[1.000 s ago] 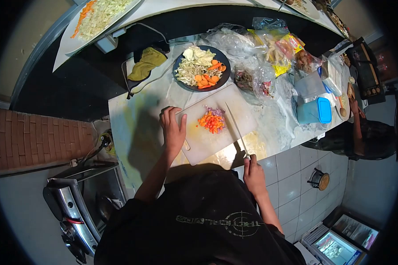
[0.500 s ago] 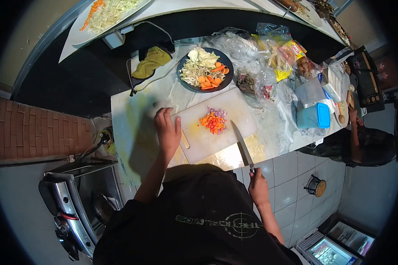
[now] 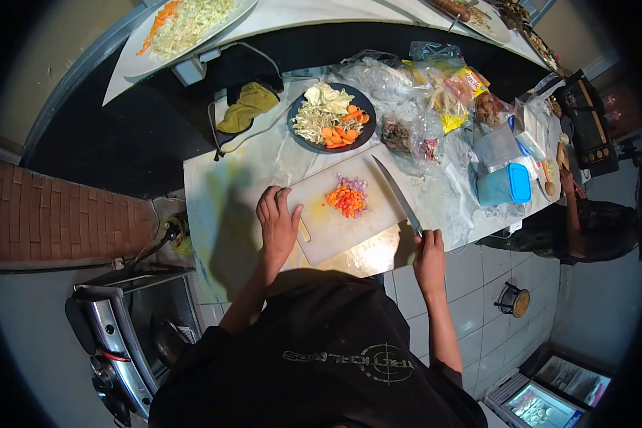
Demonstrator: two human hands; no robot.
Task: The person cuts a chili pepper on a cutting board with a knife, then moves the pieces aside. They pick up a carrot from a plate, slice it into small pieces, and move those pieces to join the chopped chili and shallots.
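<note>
A white cutting board (image 3: 328,239) lies at a slant on the counter, with a small heap of chopped orange and purple pieces (image 3: 348,197) at its middle. My left hand (image 3: 278,220) rests at the board's left edge near the handle slot, fingers apart and holding nothing. In my right hand (image 3: 429,258) is the handle of a long knife (image 3: 399,194). Its blade points away from me over the board's right side, clear of the heap. Behind the board stands a dark plate (image 3: 369,130) with sliced carrots, sprouts and cabbage.
Plastic bags (image 3: 406,132) of food lie at the back right, beside a blue-lidded container (image 3: 505,184). A green cloth (image 3: 247,107) and a cable lie at the back left. Another person (image 3: 585,228) is at the far right. A platter (image 3: 192,32) sits on the raised ledge.
My right hand has moved forward, bringing the knife farther up and right, away from the chopped heap. My left hand stays beside the board's left edge.
</note>
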